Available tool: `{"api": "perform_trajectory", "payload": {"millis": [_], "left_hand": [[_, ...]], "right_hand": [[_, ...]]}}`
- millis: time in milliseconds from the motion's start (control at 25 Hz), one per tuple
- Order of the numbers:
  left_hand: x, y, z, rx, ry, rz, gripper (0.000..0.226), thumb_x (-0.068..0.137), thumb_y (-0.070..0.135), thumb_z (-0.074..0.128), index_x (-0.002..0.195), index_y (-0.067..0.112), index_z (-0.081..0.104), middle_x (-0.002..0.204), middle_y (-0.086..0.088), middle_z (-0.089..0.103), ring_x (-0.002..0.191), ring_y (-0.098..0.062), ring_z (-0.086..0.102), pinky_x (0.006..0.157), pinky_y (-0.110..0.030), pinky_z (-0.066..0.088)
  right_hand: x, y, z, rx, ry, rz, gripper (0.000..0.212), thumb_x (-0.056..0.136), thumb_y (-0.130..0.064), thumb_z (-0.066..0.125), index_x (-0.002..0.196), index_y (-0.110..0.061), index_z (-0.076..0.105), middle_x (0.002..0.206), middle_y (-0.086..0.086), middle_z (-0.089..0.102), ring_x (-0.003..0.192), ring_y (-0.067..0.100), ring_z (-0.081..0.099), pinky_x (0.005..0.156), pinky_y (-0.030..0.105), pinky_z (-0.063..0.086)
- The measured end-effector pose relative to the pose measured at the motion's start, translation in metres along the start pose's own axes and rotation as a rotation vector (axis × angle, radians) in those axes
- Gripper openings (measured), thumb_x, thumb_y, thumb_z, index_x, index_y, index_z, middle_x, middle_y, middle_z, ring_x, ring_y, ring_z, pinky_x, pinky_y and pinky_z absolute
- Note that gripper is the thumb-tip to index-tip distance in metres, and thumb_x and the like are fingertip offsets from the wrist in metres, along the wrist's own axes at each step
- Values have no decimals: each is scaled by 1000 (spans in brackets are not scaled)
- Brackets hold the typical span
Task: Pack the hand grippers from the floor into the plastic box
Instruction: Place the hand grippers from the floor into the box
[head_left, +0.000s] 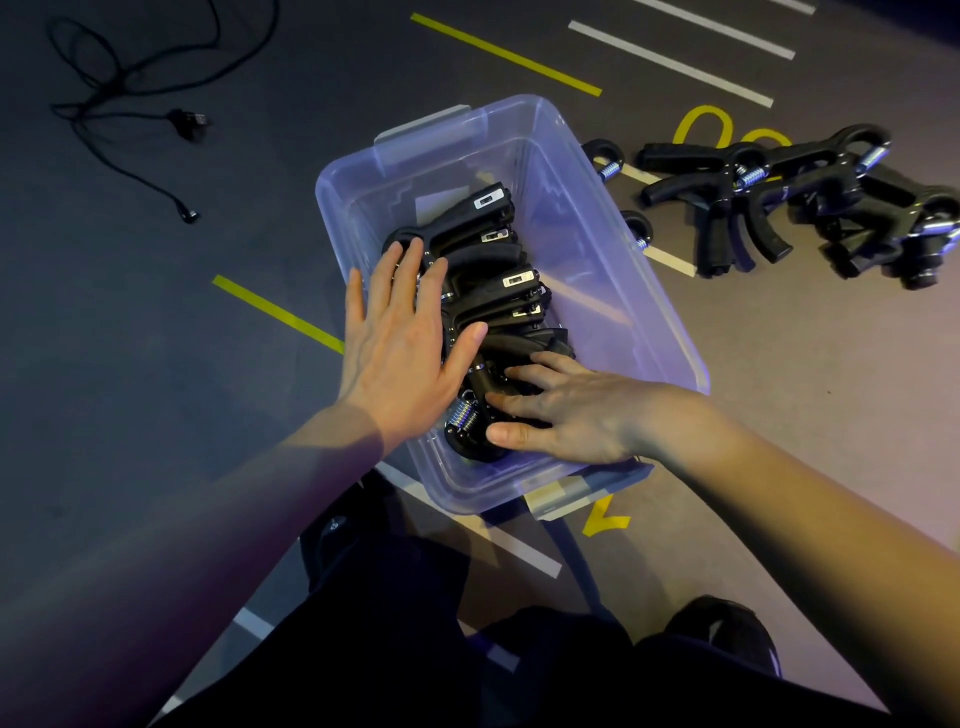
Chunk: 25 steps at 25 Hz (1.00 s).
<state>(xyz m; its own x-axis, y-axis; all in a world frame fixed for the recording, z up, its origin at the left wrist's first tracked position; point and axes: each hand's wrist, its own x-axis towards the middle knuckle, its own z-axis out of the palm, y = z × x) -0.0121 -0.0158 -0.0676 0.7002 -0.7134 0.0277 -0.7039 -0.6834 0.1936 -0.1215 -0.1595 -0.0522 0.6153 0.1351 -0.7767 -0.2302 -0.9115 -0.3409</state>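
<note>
A clear plastic box (613, 249) stands on the floor in front of me. Several black hand grippers (493, 291) with steel springs lie stacked along its left side. My left hand (400, 332) lies flat with straight fingers on the top of that stack. My right hand (566, 410) rests with spread fingers on the nearest hand gripper (467, 415) at the box's near end. More hand grippers (810, 202) lie in a loose pile on the floor to the right of the box, and two more (623, 197) sit right against its right wall.
A black cable (130, 98) lies tangled on the dark floor at far left. Yellow and white tape lines (504, 54) cross the floor around the box. My knees and a dark shoe (727, 634) are just below the box.
</note>
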Motion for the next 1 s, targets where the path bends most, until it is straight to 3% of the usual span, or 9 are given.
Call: {"api": "perform_trajectory", "payload": {"millis": [240,400,520,800,1000], "left_hand": [[1,1,1,21,-6,-1,71,88,56,20,140,9,32,152,-14,23,141,-28,12,112,-50,6],[1,0,1,22,-4,-6,71,88,56,20,139,9,34,151,-15,25,141,-28,14,112,-50,6],[1,0,1,23,-7,-6,70,88,56,21,139,9,34,151,-14,25,141,-28,14,112,-49,5],[1,1,0,28,-15,-4,69,89,55,22,139,10,34,151,-14,26,140,-28,15,112,-49,5],[3,1,-1,29,-22,3,70,88,56,21,139,9,35,151,-14,25,140,-28,15,112,-51,7]], "right_hand": [[5,5,2,79,19,22,76,89,-67,16,149,-28,-10,155,-13,-22,140,11,-28,117,43,-13],[6,6,3,93,140,89,78,89,-66,20,150,-23,-4,155,-3,-24,142,19,-25,116,38,-9],[6,7,0,69,127,141,83,87,-70,20,151,-20,-1,157,0,-20,144,22,-19,118,39,-4],[7,10,-8,107,46,164,93,86,-71,24,149,-15,-14,155,-1,-25,144,19,-19,117,37,-4],[9,18,-2,146,103,124,90,87,-69,28,149,-16,-10,156,-4,-22,144,18,-17,119,37,-3]]}}
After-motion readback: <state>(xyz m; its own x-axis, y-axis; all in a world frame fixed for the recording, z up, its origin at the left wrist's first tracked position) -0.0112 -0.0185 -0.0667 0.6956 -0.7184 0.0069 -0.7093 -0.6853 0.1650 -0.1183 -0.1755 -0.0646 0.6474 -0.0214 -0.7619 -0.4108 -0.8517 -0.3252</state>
